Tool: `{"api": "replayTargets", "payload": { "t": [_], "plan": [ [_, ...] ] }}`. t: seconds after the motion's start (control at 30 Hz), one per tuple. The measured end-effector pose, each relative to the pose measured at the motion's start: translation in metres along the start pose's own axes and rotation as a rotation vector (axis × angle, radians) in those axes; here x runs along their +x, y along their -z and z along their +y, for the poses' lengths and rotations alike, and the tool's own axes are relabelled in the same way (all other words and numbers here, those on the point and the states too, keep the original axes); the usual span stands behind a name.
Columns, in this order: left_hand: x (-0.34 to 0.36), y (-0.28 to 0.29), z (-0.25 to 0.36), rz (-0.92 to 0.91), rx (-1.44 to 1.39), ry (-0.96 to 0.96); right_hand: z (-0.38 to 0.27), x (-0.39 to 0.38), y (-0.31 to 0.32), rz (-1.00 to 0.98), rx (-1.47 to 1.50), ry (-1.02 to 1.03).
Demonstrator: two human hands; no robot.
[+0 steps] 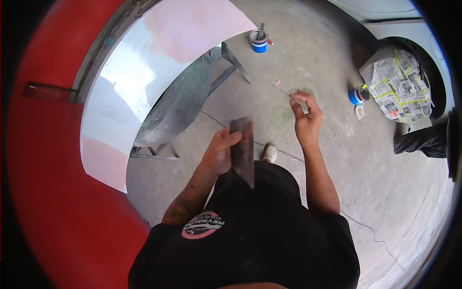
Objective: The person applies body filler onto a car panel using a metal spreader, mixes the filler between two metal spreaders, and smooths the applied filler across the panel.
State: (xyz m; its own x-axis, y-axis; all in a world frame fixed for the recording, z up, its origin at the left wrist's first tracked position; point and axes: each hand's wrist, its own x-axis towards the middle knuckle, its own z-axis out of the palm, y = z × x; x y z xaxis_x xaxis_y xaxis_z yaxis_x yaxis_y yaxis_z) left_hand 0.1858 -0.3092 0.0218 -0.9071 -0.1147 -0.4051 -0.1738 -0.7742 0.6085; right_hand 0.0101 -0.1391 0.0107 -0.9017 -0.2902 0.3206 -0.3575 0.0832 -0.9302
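In front of the black shirt (255,236), the dark flat plate (244,154) points lengthwise away from the body, clamped in the left hand (219,153), thumb across its face. Well apart rightward, the right hand (306,118) pinches a thin tool (284,91) (pinkish dab (277,83) at its far end), thumb and forefinger together. Farther left curves a white-and-pink panel (108,103).

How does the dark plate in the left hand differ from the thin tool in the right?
The dark plate shows a broad face; the thin tool shows only as a narrow line.
The left hand holds the plate with its thumb across the face; the right hand pinches the tool at one end.
Both are held above the floor.
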Motion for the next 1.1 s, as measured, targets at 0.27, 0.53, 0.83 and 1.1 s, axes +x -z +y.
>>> {"api": "replayTargets", "payload": {
  "t": [0.27,0.53,0.83,1.1],
  "plan": [
    [0.054,-0.013,0.025,0.045,-0.227,0.004,0.059,0.043,-0.03,-0.153,1.254,-0.77],
    [0.137,-0.015,0.063,0.232,-0.162,-0.115,0.038,0.097,-0.088,-0.603,1.138,-0.927],
    [0.171,0.0,0.119,0.364,-0.402,-0.379,0.055,0.157,-0.118,-1.231,0.797,-0.733],
    [0.179,-0.009,0.125,0.501,-0.392,-0.67,0.102,0.221,-0.104,-0.532,0.831,-0.931]
  ]
}}
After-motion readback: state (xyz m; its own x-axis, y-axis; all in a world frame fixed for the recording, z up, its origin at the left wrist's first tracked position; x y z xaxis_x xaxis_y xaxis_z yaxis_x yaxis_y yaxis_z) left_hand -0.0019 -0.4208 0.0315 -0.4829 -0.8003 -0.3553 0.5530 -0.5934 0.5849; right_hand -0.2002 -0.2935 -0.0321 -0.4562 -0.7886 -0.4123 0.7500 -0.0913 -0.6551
